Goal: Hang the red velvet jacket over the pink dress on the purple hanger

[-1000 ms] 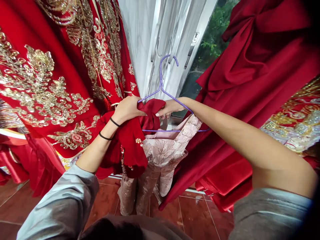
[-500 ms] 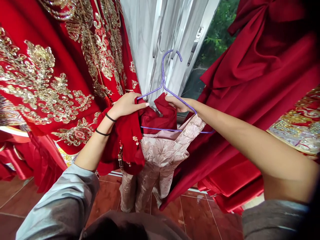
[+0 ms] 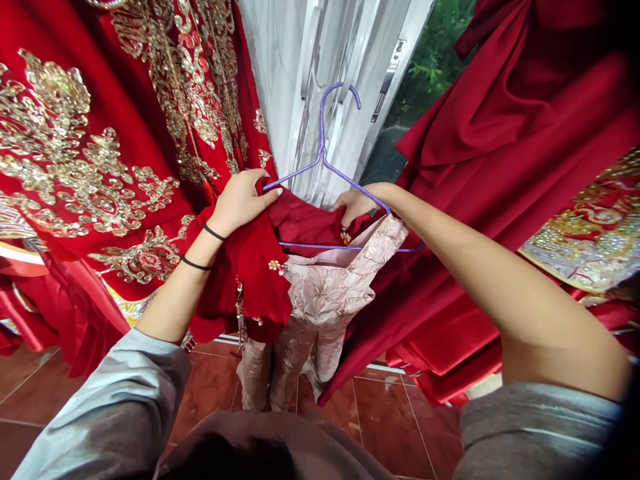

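Note:
A purple wire hanger (image 3: 321,130) stands upright in front of me, its hook at the top. My left hand (image 3: 243,201) is closed on the hanger's left shoulder, together with the red velvet jacket-like garment (image 3: 257,280) draped over that side. This garment has small beaded flowers and a tassel on its front. My right hand (image 3: 354,203) reaches behind the hanger's right arm, fingers closed on the far edge of the red garment. A pale pink floral brocade dress (image 3: 323,290) hangs from the hanger's right shoulder, partly covered by the red cloth.
Red gowns with gold sequin embroidery (image 3: 150,253) hang close on the left. A plain dark red gown (image 3: 465,187) hangs on the right, with a beaded garment (image 3: 590,233) beyond it. A white door frame (image 3: 280,73) stands ahead. Reddish tiles (image 3: 385,427) cover the floor.
My right hand has drawn the red garment's far side rightward behind the hanger, so its bunched cloth now lies spread across. The hanger sits slightly higher and further left in view.

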Available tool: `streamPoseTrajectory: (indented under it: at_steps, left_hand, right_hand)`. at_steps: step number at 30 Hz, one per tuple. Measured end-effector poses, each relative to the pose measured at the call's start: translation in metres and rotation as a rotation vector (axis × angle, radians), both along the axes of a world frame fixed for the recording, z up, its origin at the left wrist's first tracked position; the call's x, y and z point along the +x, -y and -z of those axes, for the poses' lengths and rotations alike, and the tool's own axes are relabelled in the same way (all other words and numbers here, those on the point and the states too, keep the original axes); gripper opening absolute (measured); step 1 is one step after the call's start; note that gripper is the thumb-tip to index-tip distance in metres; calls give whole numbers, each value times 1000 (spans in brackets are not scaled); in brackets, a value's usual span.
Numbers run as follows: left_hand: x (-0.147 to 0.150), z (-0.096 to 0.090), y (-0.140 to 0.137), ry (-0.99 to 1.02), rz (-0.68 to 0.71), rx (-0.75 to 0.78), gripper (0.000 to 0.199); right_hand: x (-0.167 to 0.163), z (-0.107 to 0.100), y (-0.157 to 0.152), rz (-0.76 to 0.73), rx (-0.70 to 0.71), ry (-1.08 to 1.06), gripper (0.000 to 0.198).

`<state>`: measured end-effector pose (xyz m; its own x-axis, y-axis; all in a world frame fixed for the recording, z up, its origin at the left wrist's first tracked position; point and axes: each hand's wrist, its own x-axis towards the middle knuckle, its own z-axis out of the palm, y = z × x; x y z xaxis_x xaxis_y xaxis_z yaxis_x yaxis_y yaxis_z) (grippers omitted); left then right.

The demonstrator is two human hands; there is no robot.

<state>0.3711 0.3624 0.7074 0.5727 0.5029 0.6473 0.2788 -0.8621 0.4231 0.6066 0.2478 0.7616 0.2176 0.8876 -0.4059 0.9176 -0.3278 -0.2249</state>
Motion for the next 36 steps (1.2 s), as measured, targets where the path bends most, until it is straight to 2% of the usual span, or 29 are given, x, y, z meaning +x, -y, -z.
streamPoseTrajectory:
  at_steps: [3,6,9,12,15,18,20,22,24,26,28,33,36]
  left_hand:
    - [-5,12,9,171,-86,136,42]
    - [-5,35,27,296,-155,311,45]
    - [7,66,52,162,-49,433,31]
    - [18,99,77,32,16,380,32]
    - [8,132,91,121,-4,331,34]
    - [-18,157,87,310,-101,421,28]
    - [-36,155,75,460,-292,528,26]
    - [-48,134,63,469,-442,511,39]
    - [-55,103,52,338,-466,363,58]
    - [-56,75,44,210,-440,239,68]
    - [-54,61,38,95,-420,154,69]
    - [-51,69,33,-2,-476,102,67]
    - [-56,71,36,-14,-478,113,68]
  right_hand:
    - [-1,-6,2,56,314,240,13]
    - [-3,-8,3,106,505,357,9]
    - [-4,-6,4,144,612,354,23]
    - [-4,-4,5,206,683,306,29]
    - [0,0,5,231,708,244,21]
    - [4,4,3,224,749,197,18]
    - [6,7,1,223,777,174,18]
    - [7,9,-1,221,796,160,17]
    - [7,10,-1,219,806,144,17]
    - [7,12,-1,227,821,130,15]
    - [7,14,0,235,844,128,12]
    - [14,20,-4,315,900,209,5]
    - [21,17,-1,357,1029,256,17]
